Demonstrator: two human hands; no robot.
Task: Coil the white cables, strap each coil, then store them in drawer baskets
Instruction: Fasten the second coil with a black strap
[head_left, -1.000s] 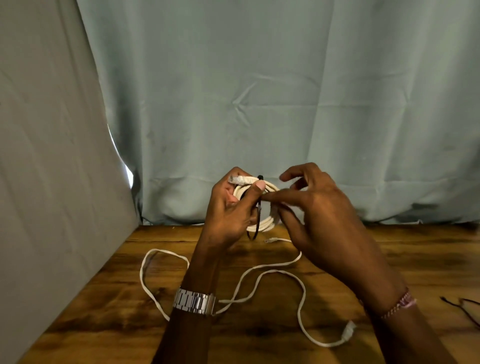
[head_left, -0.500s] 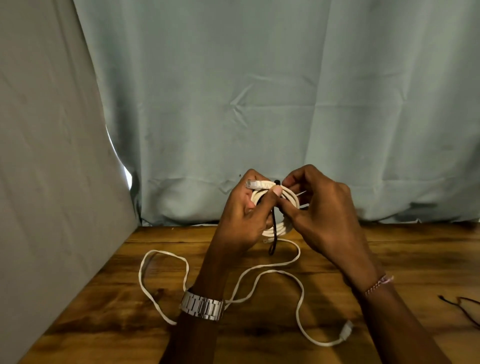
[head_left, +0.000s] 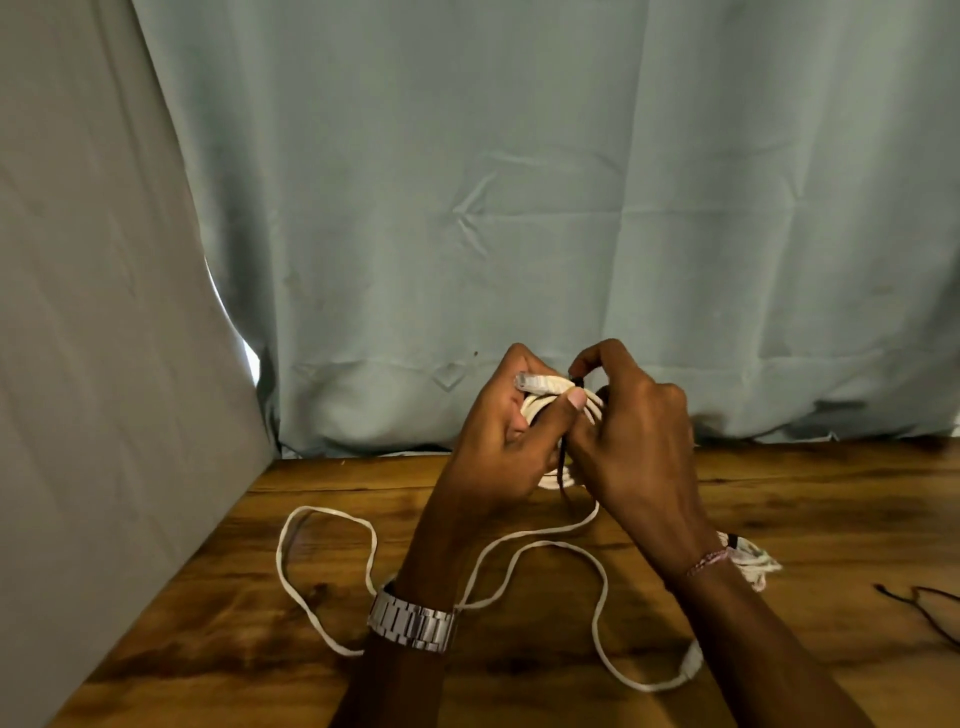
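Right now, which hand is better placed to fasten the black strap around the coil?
The right hand, I think. Its fingertips already pinch the black strap at the top of the coil, while the left hand grips the coil, thumb across its loops.

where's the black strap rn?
Head view, centre: the black strap runs over the white coil, between the left hand and the right hand, above the wooden table.

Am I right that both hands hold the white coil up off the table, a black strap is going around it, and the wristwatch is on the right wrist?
Not quite: in the head view the wristwatch is on the left wrist. The rest stands: left hand and right hand hold the white coil above the table, with a black strap around it.
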